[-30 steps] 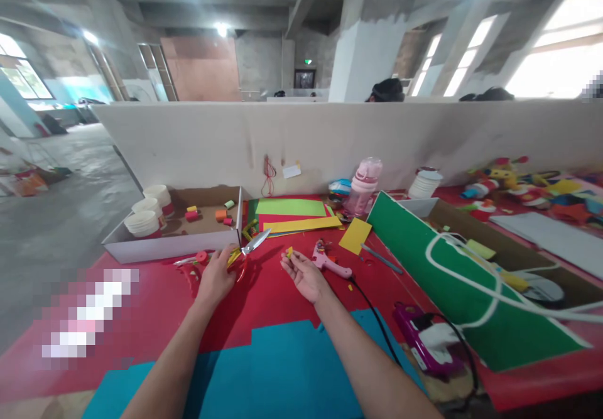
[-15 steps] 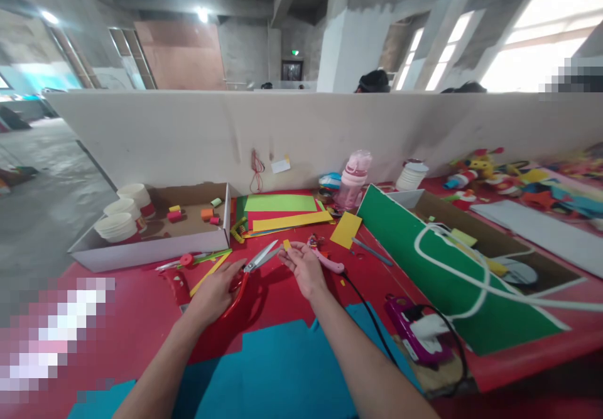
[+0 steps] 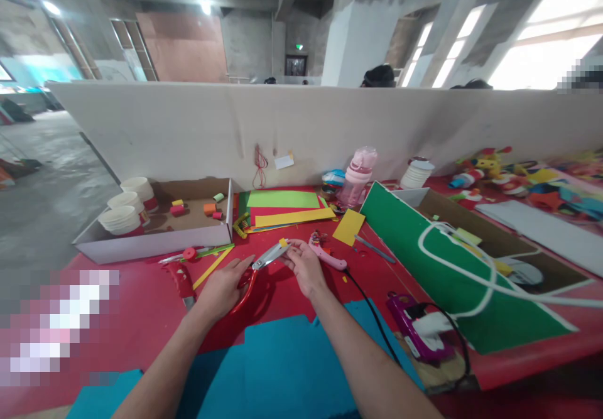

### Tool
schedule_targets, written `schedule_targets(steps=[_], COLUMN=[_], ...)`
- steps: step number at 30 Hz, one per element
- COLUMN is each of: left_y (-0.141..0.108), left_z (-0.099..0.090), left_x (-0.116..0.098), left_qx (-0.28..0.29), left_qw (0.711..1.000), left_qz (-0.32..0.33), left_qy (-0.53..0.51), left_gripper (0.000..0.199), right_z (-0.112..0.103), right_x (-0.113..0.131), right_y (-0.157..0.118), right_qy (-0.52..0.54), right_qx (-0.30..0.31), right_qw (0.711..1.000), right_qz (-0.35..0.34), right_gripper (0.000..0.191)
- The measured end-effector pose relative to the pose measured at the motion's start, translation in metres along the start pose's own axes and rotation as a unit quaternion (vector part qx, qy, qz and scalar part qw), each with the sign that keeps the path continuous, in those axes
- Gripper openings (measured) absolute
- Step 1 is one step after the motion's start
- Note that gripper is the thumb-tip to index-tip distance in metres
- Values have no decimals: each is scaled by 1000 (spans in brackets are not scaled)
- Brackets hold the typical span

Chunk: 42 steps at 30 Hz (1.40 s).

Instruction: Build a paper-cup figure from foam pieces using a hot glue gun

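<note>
My left hand [image 3: 225,288] is wrapped round the red handles of a pair of scissors [image 3: 268,257]. The blades point up and right, brought together beside my right hand [image 3: 305,268]. At their tips is a small yellow paper piece [image 3: 283,243], which the fingertips of my right hand appear to pinch; the exact contact is partly hidden. Just right of those fingers lies a pink glue gun [image 3: 331,257] with a black cord. A yellow paper strip [image 3: 214,267] and a red-handled tool [image 3: 179,281] lie left of my left hand.
A cardboard box [image 3: 155,240] at left holds paper cups [image 3: 120,219] and small coloured rolls. Coloured sheets [image 3: 282,200] and a pink bottle [image 3: 357,180] stand by the partition. At right are a green-sided box [image 3: 438,274] and a purple power strip [image 3: 417,334]. Blue sheets [image 3: 287,369] lie in front.
The scissor blades, spread apart before, have come together at the yellow piece. My right hand has stayed close to the tips. The whole view has shifted slightly.
</note>
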<state>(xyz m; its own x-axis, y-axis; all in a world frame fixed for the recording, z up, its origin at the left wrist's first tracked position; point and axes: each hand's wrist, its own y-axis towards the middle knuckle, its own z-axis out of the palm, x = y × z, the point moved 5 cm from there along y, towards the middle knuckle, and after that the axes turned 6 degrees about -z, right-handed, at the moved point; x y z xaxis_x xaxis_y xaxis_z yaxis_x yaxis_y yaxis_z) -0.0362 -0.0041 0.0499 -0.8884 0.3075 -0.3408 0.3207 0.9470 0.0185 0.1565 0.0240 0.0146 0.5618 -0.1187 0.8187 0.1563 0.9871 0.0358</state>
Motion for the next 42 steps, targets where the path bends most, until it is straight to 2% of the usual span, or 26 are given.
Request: schedule_targets(steps=[10, 18, 36, 42], left_y=[2, 2, 2, 3], left_z=[5, 5, 5, 10], left_x=[3, -3, 1, 1], left_qx=[-20, -13, -10, -15], left_qw=[1000, 999, 1000, 1000], left_qz=[-7, -7, -10, -3], left_qy=[10, 33, 20, -14], left_gripper=[64, 63, 60, 58], right_z=[1, -1, 0, -3], right_x=[1, -1, 3, 2], right_y=[-3, -1, -3, -1], right_qy=[-15, -18, -29, -29], right_qx=[5, -3, 13, 3], right_qw=[1000, 1000, 999, 1000], right_qz=[16, 18, 0, 8], right_gripper=[34, 33, 32, 33])
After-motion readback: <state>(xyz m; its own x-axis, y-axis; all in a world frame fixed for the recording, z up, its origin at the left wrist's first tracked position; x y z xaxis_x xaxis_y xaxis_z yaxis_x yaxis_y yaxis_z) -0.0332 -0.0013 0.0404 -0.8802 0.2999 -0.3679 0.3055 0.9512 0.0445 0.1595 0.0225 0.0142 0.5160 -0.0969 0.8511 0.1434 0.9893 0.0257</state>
